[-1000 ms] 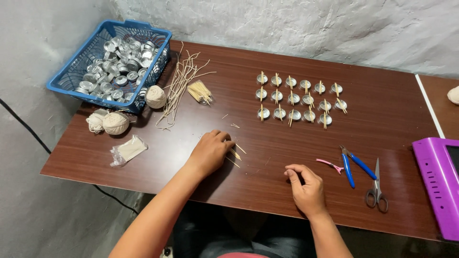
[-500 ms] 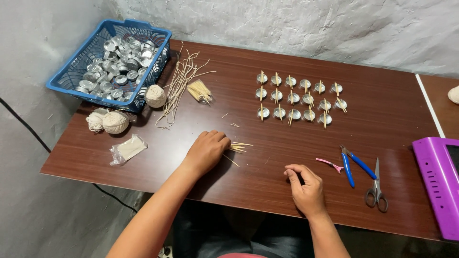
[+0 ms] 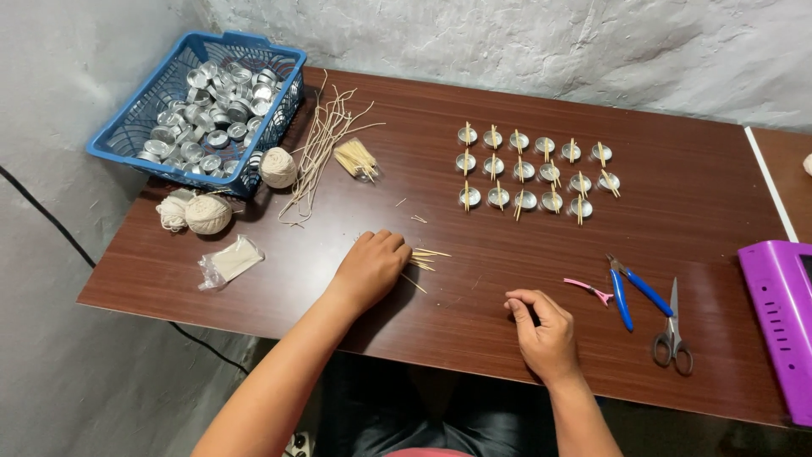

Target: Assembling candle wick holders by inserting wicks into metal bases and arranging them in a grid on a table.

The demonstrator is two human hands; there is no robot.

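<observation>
My left hand (image 3: 370, 269) lies knuckles up on the brown table (image 3: 677, 228), its curled fingers resting on a small bunch of toothpick-like wooden sticks (image 3: 425, 256) that poke out to its right. My right hand (image 3: 545, 333) rests nearer the front edge with fingers bent inward; what it pinches, if anything, is hidden. Rows of small metal cups (image 3: 526, 172), each with a stick laid across, stand at the far middle.
A blue basket (image 3: 127, 140) of empty metal cups sits at the far left, with balls of string (image 3: 209, 213), loose wick lengths (image 3: 321, 144), another stick bundle (image 3: 355, 158) and a small plastic bag (image 3: 230, 261). Blue pliers (image 3: 630, 288), scissors (image 3: 672, 334) and a purple tray (image 3: 774, 313) lie right.
My left hand has slid a little forward and right over the sticks, which now fan out from under its fingers. The right hand has stayed put.
</observation>
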